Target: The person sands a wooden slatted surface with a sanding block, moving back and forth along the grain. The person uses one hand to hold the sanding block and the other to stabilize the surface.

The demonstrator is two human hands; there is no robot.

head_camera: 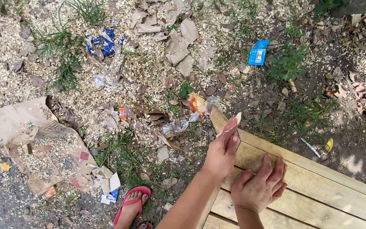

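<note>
Nearest, the right hand (260,185) is lying flat, fingers spread, pressing on the pale wooden frame (318,182) at the near right. Just beyond, the left hand (222,152) is closing its fingers around the frame's far-left corner, where a small light scrap (238,116) is sticking up. A red sandal (132,204) is standing near left; farther off, a blue wrapper (258,52) is lying on sawdust-strewn ground (5,46).
</note>
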